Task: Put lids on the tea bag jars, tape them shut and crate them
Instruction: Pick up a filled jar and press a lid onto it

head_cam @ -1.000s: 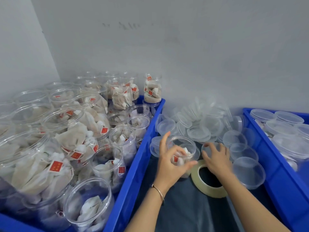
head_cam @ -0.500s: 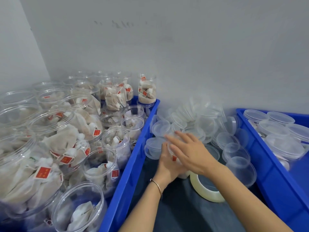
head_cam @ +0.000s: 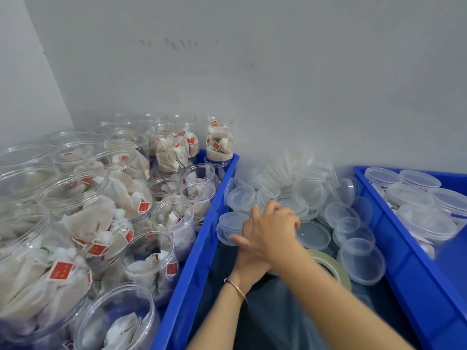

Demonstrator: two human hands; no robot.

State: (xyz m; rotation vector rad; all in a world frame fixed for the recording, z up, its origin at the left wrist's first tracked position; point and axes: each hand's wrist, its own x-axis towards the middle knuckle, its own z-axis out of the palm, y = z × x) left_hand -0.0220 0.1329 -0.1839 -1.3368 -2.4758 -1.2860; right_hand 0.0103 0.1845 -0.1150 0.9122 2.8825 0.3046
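My right hand [head_cam: 274, 229] lies palm down over the top of a tea bag jar between the two crates, its fingers curled down round the lid. My left hand [head_cam: 249, 263], with a bangle at the wrist, is under it and grips the jar's side. Both hands hide the jar and its lid almost fully. A roll of clear tape [head_cam: 331, 265] lies flat just right of the hands, partly under my right forearm. A heap of loose clear lids [head_cam: 290, 183] is right behind the hands.
The blue crate on the left [head_cam: 202, 236] is packed with open jars of tea bags [head_cam: 161, 258]. The blue crate on the right [head_cam: 374, 210] holds lidded jars [head_cam: 427, 223]. A grey wall closes the back. Dark sheeting covers the floor between the crates.
My right hand left the tape roll, swung left over the jar and now covers its top with curled fingers. My left hand stayed on the jar.
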